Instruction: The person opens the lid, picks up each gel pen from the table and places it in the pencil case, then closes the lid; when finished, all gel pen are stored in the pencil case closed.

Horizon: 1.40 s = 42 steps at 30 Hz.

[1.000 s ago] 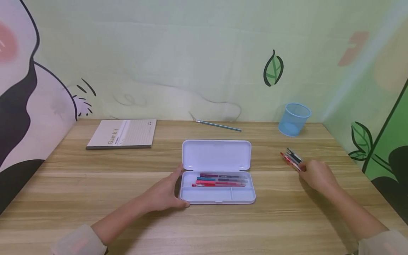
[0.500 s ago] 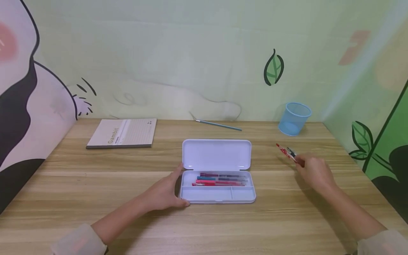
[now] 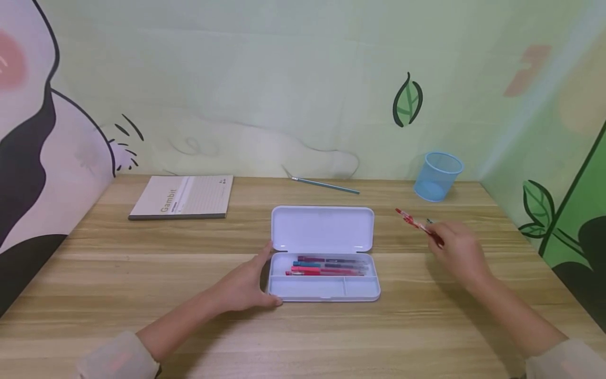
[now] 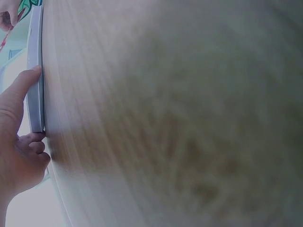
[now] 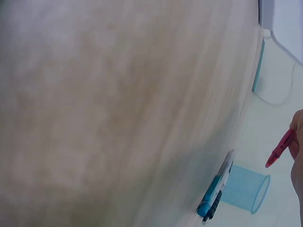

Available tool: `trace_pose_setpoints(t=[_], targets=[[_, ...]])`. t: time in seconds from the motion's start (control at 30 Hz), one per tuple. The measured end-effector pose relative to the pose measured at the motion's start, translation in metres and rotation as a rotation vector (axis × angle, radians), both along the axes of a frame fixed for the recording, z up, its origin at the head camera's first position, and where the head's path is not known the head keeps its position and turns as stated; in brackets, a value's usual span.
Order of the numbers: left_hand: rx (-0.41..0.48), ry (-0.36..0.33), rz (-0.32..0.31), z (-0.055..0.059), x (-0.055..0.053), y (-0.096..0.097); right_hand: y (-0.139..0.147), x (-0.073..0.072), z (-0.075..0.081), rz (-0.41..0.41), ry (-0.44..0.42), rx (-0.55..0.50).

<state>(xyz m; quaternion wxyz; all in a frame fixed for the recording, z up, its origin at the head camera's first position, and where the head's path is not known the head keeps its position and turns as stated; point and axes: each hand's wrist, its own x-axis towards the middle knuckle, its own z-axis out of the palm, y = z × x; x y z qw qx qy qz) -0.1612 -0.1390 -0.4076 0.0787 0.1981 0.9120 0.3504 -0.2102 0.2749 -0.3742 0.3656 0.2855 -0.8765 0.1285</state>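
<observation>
On the notebook [image 3: 201, 197] left of the pencil case [image 3: 323, 229] stands "Gambit"; smaller lettering there is unreadable.

You work over a smooth, wood-grained brown tabletop [image 3: 322, 337] with a faint sheen. Your white rectangular pencil case [image 3: 305, 288] looks like smooth, lightly glossy plastic, your slim red pen [image 3: 408, 217] like shiny plastic. You see a matt, paper-covered beige notebook [image 3: 182, 197], a see-through, mesh-like blue round cup [image 3: 435, 181] and matt beige cloth sleeves [image 3: 118, 358]

the table [image 3: 303, 339] bears notebook [image 3: 182, 197], case [image 3: 305, 288], pens [image 5: 208, 198], cup [image 3: 436, 179].
</observation>
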Motion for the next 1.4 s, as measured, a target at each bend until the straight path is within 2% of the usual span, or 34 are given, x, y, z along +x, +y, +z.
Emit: trace_pose_setpoints(t=[0.1,0.2,0.5,0.67,0.9,1.07,1.4], targets=[[-0.003,-0.001,-0.001,0.000,0.000,0.000,-0.005,-0.001,0.000,0.065,0.060,0.014],[-0.003,-0.002,-0.002,0.000,0.000,0.000,-0.012,-0.001,-0.001,0.095,0.080,0.021],[0.002,0.008,-0.006,0.000,0.000,-0.001,-0.034,0.002,-0.001,0.119,0.032,0.056],[-0.002,0.008,-0.009,0.000,0.000,-0.001,-0.047,0.004,-0.003,0.170,0.010,0.110],[0.000,0.007,-0.013,0.000,0.000,-0.001,-0.062,0.004,-0.004,0.242,0.037,0.135],[0.014,0.022,-0.025,0.000,0.000,-0.001,-0.071,0.006,-0.004,0.282,0.006,0.150],[0.007,0.030,-0.016,-0.001,0.000,-0.001,-0.090,0.012,-0.005,0.298,-0.037,0.196]])
